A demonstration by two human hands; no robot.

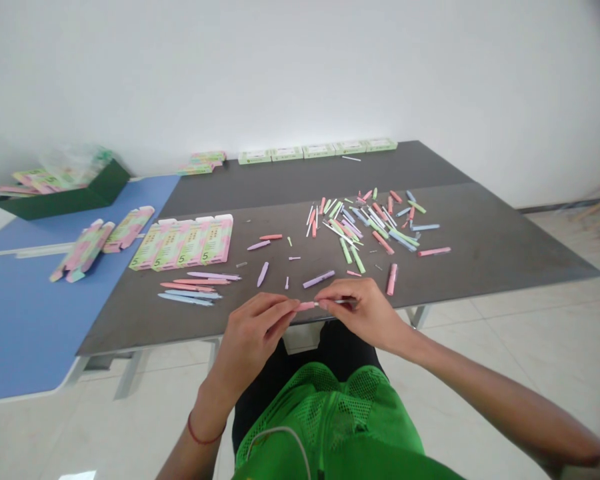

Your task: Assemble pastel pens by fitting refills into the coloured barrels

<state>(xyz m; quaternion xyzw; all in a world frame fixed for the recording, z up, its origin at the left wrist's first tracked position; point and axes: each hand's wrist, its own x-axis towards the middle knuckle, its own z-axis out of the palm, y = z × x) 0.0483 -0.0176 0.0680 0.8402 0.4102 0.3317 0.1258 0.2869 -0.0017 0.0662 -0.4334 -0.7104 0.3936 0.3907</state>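
Note:
At the table's near edge, my left hand (260, 323) pinches a pink pen barrel (306, 306). My right hand (363, 308) grips a thin white pen refill (349, 301), its tip meeting the barrel's end. Just beyond my hands lie a purple barrel (319, 279), a pink barrel (392, 279) and a purple pen piece (263, 274). Small purple and green plungers (295, 258) are scattered nearby. Assembled-looking pens (193, 289) in purple, pink and blue form a row to the left. A loose pile of coloured pen parts and white refills (360, 223) spreads at the right.
Pink-and-green cartons (183, 243) lie side by side at the left, with more cartons (317, 151) along the back edge. A dark green bin (65, 200) holding cartons and plastic stands on the blue table (20, 320). The dark table's (505, 267) right corner juts out over the floor.

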